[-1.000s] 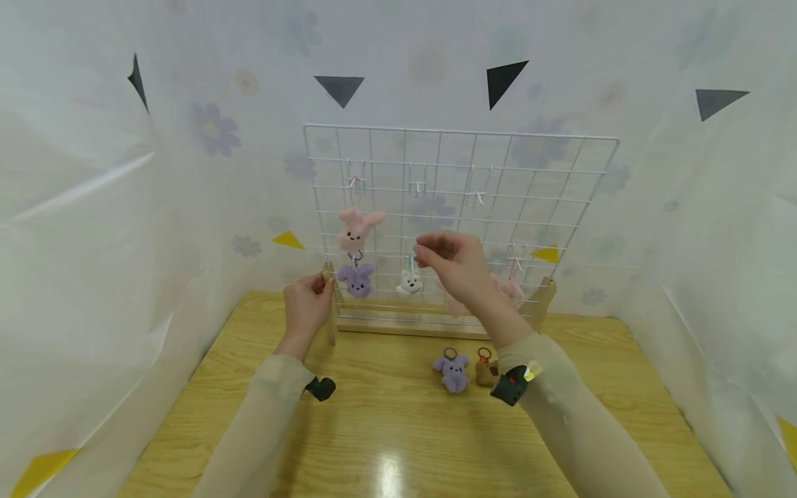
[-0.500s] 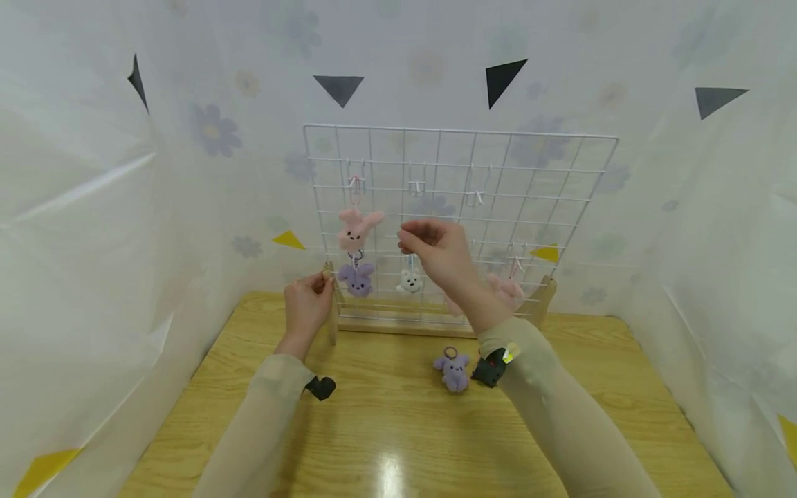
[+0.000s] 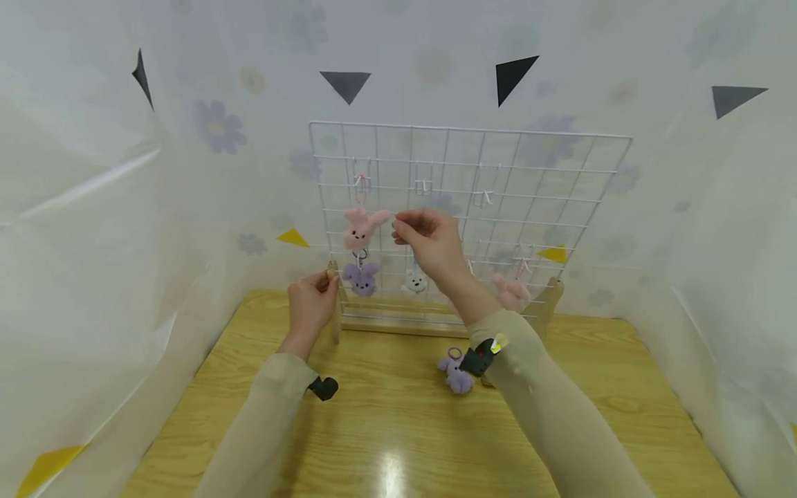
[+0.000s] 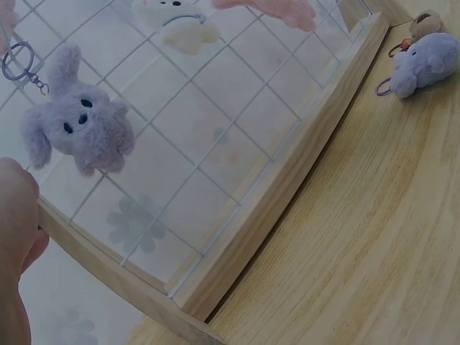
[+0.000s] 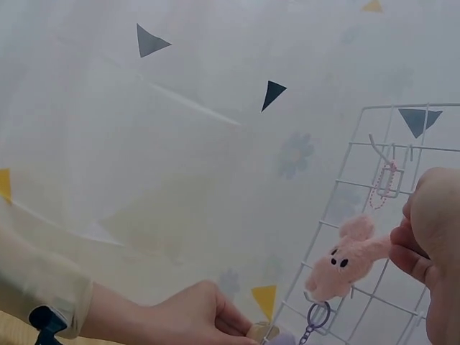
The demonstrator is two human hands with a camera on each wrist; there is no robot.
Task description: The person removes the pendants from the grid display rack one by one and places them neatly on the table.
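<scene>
My left hand point(image 3: 311, 303) pinches the top of the wooden left post point(image 3: 336, 325) of a white wire grid rack point(image 3: 470, 131). Beside that post hangs a purple plush keychain point(image 4: 90, 126). Above it, on a hook, is a pink rabbit plush keychain point(image 5: 345, 262), one long ear sticking out to the right. The curled fingers of my right hand point(image 3: 436, 245) are at this ear's tip; whether they pinch it I cannot tell. Hanging lower in the middle is a white plush keychain point(image 3: 415, 281), below my right hand.
A pink plush point(image 3: 512, 292) hangs at the lower right of the grid. On the wooden table point(image 3: 373, 415) lie another purple plush keychain point(image 3: 457, 377) and a brown one point(image 4: 428, 25), mostly covered by my right arm in the head view. White hooks point(image 3: 483, 198) sit along the upper row.
My right hand has moved left and slightly up, from above the white plush to the pink rabbit's ear. My left hand stays on the post. The head view has shifted slightly.
</scene>
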